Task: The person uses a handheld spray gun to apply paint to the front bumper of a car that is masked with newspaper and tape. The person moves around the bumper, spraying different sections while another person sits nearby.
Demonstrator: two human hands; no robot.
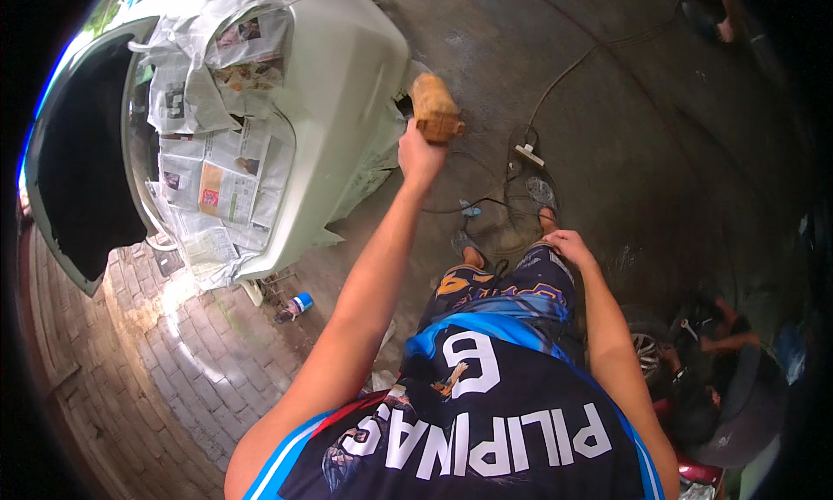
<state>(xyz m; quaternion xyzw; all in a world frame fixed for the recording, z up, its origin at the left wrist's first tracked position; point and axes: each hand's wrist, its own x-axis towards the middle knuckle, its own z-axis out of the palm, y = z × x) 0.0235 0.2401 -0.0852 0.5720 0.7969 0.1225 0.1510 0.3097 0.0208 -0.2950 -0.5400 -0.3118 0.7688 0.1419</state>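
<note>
My left hand (420, 157) is closed on a tan, blurred block-like pad (434, 101), held at arm's length beside a pale car body panel (347, 96). Sheets of newspaper (221, 161) cover part of that car, around a curved opening. Lower right of it, my right hand (568, 244) has its fingers closed on the leg of my dark patterned shorts (547, 274), just above my knee.
Cables (560, 83) and a white power strip (529, 155) lie on concrete (659, 179). A dark open car panel (78, 144) is at left, above brick paving (191, 370) with a blue-capped can (302, 302). Other people's hands show top right (724, 23) and bottom right (729, 344).
</note>
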